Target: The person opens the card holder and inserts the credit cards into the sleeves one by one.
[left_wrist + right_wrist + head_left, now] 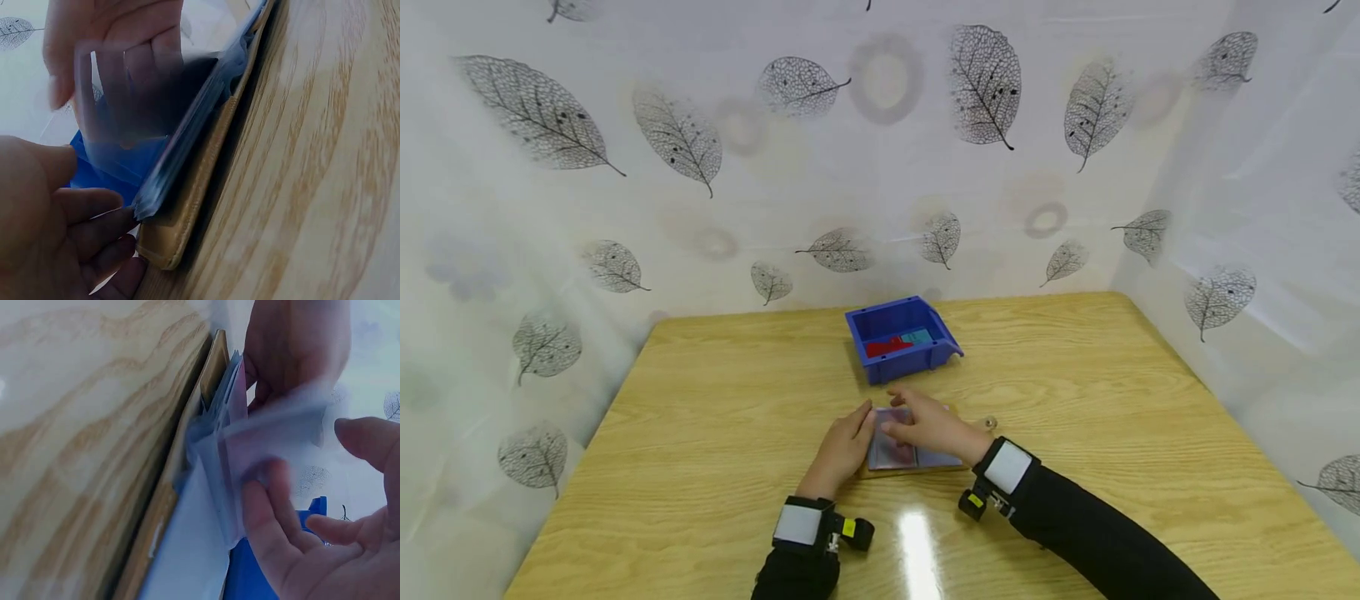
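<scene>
A card holder with a tan cover [194,219] and clear plastic sleeves [892,451] lies spread on the table in front of me. My left hand [841,450] rests along its left side, its fingertips touching the sleeves' edge in the left wrist view. Above the pages is my right hand [931,427]. In the right wrist view its fingers lie against a raised, blurred clear sleeve [281,434], with the thumb apart from it. Part of the card holder is hidden beneath the right hand.
Behind the card holder stands a blue bin [901,367] with a red piece [887,346] and a teal card [917,337] inside. A tab with a round snap [990,423] sticks out at the holder's right. A leaf-patterned curtain [880,175] borders the wooden table [715,417].
</scene>
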`<state>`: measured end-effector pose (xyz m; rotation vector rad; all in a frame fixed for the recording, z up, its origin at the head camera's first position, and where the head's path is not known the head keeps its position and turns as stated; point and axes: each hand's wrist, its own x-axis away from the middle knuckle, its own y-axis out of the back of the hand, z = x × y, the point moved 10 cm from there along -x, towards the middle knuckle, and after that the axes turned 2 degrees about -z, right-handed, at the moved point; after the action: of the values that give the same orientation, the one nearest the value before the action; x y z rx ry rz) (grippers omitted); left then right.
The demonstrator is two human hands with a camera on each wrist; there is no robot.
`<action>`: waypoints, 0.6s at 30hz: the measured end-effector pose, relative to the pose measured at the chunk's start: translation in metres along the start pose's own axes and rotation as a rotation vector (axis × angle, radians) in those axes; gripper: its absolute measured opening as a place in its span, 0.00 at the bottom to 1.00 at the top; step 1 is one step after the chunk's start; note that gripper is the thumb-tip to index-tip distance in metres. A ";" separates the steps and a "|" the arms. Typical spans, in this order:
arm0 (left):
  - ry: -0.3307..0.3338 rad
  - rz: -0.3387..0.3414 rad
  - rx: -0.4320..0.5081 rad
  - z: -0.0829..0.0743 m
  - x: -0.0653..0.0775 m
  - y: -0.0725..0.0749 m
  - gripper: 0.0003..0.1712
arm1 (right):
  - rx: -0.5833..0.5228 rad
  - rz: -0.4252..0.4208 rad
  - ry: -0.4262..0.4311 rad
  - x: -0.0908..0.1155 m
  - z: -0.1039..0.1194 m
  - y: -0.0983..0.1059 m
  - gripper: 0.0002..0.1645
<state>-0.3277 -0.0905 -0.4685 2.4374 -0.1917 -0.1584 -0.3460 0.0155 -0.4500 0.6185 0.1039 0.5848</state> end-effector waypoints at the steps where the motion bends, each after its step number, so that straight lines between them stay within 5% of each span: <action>1: 0.016 0.008 0.003 0.002 0.000 -0.001 0.28 | -0.001 0.014 -0.007 -0.001 -0.001 -0.002 0.36; 7: 0.038 0.053 -0.031 0.007 0.000 -0.005 0.36 | 0.051 0.046 0.000 -0.006 0.002 -0.006 0.27; 13: -0.022 0.032 -0.070 0.001 0.002 -0.004 0.34 | 0.145 0.094 0.069 -0.018 0.018 0.002 0.23; 18: -0.058 0.027 -0.093 -0.002 0.003 -0.007 0.34 | 0.208 -0.092 0.172 -0.039 0.045 0.042 0.15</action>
<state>-0.3240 -0.0839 -0.4715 2.3380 -0.2372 -0.2215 -0.3871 -0.0017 -0.3925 0.7606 0.3566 0.5414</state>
